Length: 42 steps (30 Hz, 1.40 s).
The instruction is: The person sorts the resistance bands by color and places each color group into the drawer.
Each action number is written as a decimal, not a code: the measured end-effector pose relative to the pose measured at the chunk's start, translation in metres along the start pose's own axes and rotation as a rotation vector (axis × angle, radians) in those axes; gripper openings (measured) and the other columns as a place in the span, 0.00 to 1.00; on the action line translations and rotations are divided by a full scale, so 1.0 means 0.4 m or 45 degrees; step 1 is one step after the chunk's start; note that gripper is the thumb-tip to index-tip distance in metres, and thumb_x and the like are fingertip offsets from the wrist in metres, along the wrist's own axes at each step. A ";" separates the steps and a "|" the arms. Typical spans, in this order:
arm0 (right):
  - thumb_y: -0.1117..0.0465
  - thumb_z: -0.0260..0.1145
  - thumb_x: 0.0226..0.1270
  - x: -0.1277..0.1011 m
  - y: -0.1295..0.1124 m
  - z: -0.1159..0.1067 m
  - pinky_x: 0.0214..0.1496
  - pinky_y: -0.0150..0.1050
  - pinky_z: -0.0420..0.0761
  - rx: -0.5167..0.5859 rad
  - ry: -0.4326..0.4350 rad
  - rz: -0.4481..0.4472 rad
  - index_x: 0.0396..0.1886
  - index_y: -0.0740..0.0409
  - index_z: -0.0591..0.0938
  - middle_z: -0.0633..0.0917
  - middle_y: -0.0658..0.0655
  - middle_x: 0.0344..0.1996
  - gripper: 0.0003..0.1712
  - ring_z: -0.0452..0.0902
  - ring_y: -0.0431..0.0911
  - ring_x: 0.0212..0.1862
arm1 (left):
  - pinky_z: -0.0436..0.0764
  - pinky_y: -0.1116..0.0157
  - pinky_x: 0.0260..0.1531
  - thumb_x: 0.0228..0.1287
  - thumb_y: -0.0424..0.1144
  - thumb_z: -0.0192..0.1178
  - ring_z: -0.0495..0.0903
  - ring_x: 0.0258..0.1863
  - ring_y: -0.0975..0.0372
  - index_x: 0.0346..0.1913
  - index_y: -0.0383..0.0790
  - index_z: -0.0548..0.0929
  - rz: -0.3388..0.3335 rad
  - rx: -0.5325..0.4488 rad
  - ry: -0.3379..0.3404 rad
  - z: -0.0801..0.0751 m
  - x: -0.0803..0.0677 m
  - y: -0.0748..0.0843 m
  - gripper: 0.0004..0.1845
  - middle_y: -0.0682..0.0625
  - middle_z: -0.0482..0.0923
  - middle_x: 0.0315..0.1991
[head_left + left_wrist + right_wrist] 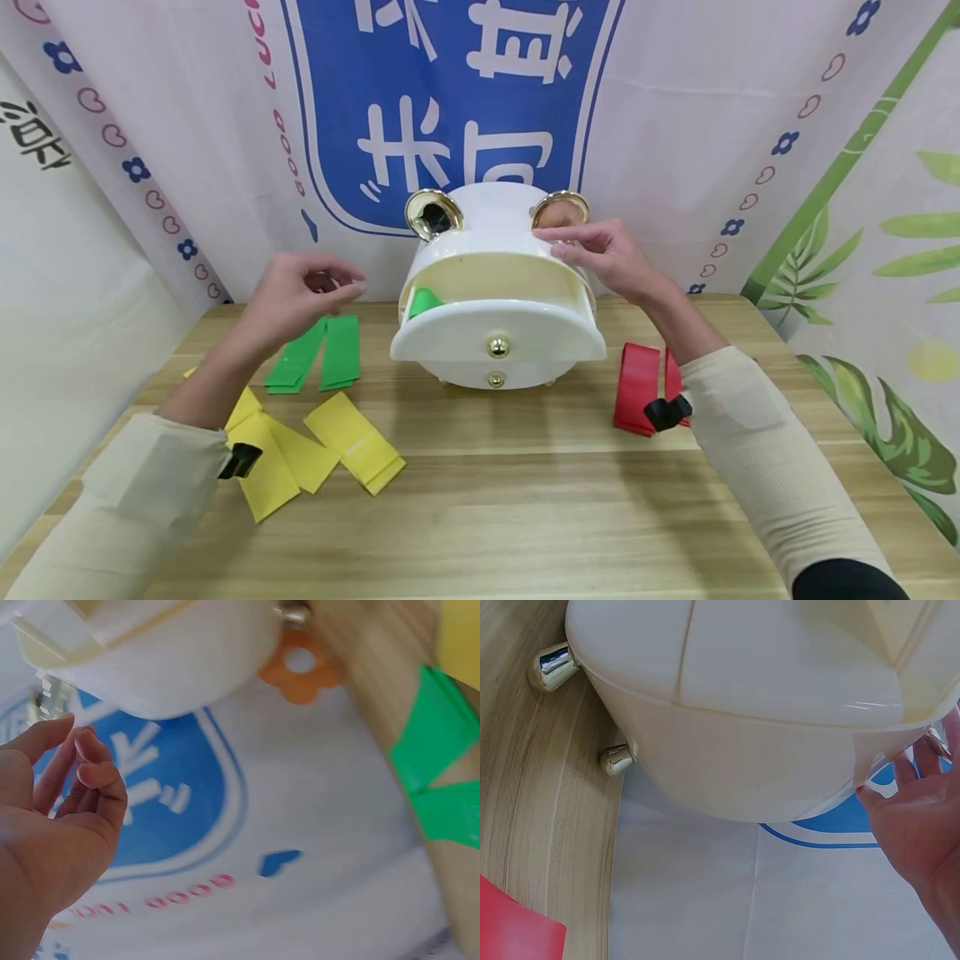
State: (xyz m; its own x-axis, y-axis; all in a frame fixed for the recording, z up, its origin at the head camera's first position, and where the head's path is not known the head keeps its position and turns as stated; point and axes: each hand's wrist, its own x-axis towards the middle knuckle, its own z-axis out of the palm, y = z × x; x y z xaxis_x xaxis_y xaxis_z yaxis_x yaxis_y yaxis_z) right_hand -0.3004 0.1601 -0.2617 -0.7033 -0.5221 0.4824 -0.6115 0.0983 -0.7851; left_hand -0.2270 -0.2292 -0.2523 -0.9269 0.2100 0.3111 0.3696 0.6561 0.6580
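Note:
A glossy white box [498, 217] with gold-rimmed eyes stands mid-table. Its upper drawer [555, 333] is pulled out, and a green piece [425, 301] shows inside at the left. My right hand [615, 258] is at the box's upper right side, just below the right gold eye; the thumb touches the side in the right wrist view. To the left of the box, my left hand [288, 296] hangs in the air with loosely bent fingers, holding nothing. Beneath and beside it lie flat green packets [341, 350].
Several yellow packets [356, 442] lie spread at the front left of the wooden table [510, 525]. Red packets [637, 387] rest at the right, partly behind the right forearm. A printed cloth [675, 125] hangs right behind the box.

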 end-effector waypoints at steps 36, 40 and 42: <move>0.64 0.62 0.65 -0.001 0.002 -0.007 0.33 0.33 0.76 -0.040 -0.008 0.013 0.52 0.59 0.83 0.85 0.53 0.47 0.16 0.71 0.47 0.43 | 0.67 0.40 0.55 0.67 0.32 0.53 0.66 0.57 0.36 0.56 0.27 0.74 -0.256 0.398 -0.485 0.082 0.103 -0.418 0.17 0.27 0.68 0.58; 0.64 0.62 0.65 -0.001 -0.001 -0.006 0.31 0.32 0.75 -0.050 -0.007 0.020 0.53 0.59 0.82 0.85 0.52 0.48 0.16 0.70 0.46 0.40 | 0.70 0.42 0.52 0.65 0.32 0.53 0.70 0.51 0.39 0.48 0.29 0.77 -0.234 0.430 -0.480 0.088 0.108 -0.428 0.12 0.30 0.72 0.53; 0.64 0.62 0.65 -0.002 -0.001 -0.006 0.30 0.32 0.75 -0.048 -0.008 0.022 0.53 0.59 0.82 0.85 0.52 0.47 0.16 0.70 0.46 0.39 | 0.70 0.42 0.50 0.65 0.31 0.54 0.70 0.49 0.40 0.46 0.29 0.78 -0.218 0.453 -0.479 0.089 0.109 -0.429 0.10 0.31 0.73 0.50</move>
State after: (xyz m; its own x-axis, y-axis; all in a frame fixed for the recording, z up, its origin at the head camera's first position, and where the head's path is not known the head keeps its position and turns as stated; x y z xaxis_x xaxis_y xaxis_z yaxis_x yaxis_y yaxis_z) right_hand -0.3007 0.1626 -0.2607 -0.7114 -0.5255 0.4666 -0.6129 0.1391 -0.7779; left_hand -0.3331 -0.3068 -0.3759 -0.9555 0.2810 -0.0896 0.2270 0.8947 0.3847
